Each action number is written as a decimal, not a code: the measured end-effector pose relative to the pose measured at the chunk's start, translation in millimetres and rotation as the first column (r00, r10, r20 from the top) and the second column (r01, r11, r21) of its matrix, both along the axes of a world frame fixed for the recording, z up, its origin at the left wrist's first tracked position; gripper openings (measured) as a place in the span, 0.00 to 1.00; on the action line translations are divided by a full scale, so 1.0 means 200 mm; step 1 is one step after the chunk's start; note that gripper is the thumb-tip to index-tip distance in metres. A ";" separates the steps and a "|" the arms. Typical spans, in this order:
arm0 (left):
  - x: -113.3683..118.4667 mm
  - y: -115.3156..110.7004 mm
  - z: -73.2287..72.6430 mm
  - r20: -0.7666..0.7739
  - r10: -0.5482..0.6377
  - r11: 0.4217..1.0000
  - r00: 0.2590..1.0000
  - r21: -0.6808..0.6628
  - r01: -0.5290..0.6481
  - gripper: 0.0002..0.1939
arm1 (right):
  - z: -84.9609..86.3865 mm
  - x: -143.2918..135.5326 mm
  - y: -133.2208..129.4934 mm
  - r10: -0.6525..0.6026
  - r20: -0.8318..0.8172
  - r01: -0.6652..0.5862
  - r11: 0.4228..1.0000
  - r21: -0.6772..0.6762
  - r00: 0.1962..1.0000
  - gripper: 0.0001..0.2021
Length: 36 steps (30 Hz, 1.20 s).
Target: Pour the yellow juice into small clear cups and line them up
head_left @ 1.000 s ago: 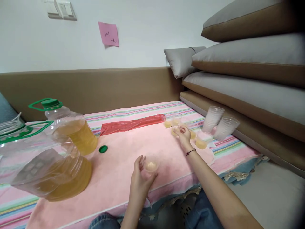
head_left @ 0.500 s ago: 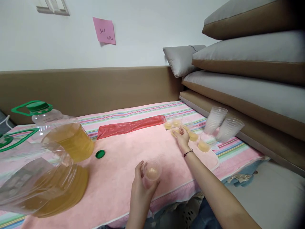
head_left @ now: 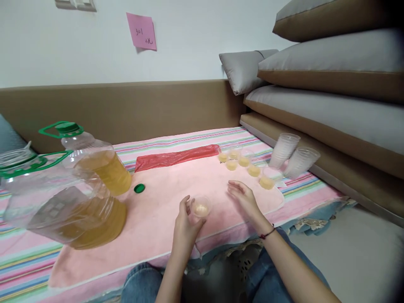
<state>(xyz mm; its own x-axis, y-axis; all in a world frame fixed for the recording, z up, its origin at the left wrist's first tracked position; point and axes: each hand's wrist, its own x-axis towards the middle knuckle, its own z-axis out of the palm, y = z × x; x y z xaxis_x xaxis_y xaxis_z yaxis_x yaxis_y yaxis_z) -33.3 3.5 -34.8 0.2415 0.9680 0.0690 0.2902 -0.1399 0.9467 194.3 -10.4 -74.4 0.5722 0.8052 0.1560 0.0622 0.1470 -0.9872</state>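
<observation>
Withdrawn from the cups (head_left: 253, 170), right hand (head_left: 244, 199) nears left-held cup (head_left: 201, 207).

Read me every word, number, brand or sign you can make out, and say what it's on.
"301", handwritten on the pink note; the mark below it is unclear.
Dark print on the pink towel, by the cups: too small to read.
Bottles: nothing readable.
</observation>
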 end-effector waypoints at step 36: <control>-0.56 -0.03 0.15 0.317 0.571 0.576 0.757 0.503 -0.645 0.09 | 0.09 -0.26 -0.15 0.202 0.370 -0.231 0.972 0.036 0.907 0.28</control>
<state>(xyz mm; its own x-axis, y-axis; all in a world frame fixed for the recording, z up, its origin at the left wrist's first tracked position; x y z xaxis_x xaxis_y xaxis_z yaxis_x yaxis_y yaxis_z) -145.0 -1.9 -4.8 -0.4341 0.6548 0.6187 0.4088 -0.4688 0.7830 141.4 -40.5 -55.7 0.2783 0.8799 0.3852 0.3703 0.2718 -0.8883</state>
